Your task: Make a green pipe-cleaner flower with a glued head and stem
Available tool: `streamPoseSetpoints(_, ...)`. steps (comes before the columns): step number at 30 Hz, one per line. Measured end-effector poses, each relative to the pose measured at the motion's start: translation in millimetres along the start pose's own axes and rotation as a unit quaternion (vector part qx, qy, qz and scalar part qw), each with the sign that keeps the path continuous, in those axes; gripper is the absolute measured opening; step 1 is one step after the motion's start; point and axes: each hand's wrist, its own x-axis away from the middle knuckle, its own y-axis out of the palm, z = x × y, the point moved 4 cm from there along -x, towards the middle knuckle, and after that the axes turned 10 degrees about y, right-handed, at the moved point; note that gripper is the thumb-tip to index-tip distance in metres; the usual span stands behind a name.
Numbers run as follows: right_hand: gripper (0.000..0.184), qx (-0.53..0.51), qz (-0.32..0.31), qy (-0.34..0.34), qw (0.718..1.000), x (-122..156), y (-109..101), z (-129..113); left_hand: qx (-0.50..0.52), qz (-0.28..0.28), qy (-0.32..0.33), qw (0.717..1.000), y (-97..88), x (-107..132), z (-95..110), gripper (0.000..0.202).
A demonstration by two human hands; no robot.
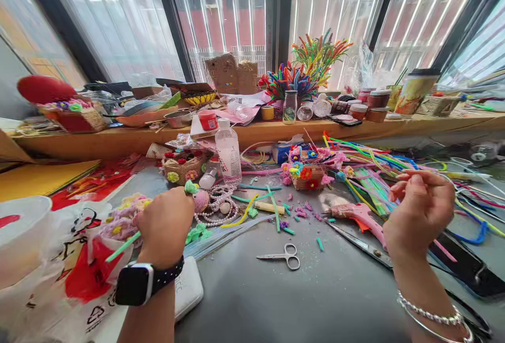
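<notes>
While apart, left hand (pixel 165 226) around green stem (pixel 123 247), right hand (pixel 421 209) half-curled, hold unclear.

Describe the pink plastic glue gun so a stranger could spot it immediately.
Over the grey tabletop, find the person's right hand. Just left of it, beyond the long-bladed metal scissors, lies the pink plastic glue gun. Its pistol shape and orange trigger set it apart.

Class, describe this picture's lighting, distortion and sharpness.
Head view: daylight behind the shelf, window panes partly washed out; head view: outer window frames lean, suggesting wide-angle distortion; head view: small scissors fairly crisp, plastic bag at lower left softer.
</notes>
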Motion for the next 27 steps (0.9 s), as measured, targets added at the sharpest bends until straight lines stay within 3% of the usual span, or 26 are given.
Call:
streamPoseSetpoints(4,0.007,0.045,-0.005,-0.010,0.999,3,0,1,-0.018,-0.003,0.045,0.999,-0.5,2,4,0.035)
streamPoseSetpoints(8,0.008,0.035,-0.023,0.030,0.999,4,1,3,-0.038,-0.063,0.089,0.993,18.0,2,17,0.033)
streamPoseSetpoints(13,0.010,0.044,-0.042,0.066,0.996,4,1,6,-0.031,-0.092,0.150,0.984,40.7,1,40,0.031)
streamPoseSetpoints(16,0.016,0.113,-0.125,0.083,0.982,10,7,11,-0.023,-0.101,0.201,0.974,49.3,3,53,0.027)
streamPoseSetpoints(17,0.022,0.151,-0.180,0.094,0.967,16,12,13,-0.021,-0.105,0.215,0.971,51.9,3,56,0.025)
streamPoseSetpoints(19,0.027,0.246,-0.333,0.095,0.905,34,25,19,-0.014,-0.115,0.243,0.963,57.9,4,62,0.022)
streamPoseSetpoints(22,0.027,0.341,-0.556,0.030,0.758,76,43,24,-0.009,-0.128,0.284,0.950,67.3,4,67,0.023)
streamPoseSetpoints(25,0.024,0.357,-0.656,-0.018,0.664,109,50,26,-0.017,-0.137,0.303,0.943,73.6,4,69,0.023)
streamPoseSetpoints(27,0.024,0.362,-0.689,-0.034,0.627,124,51,27,-0.024,-0.139,0.303,0.943,75.4,4,68,0.023)
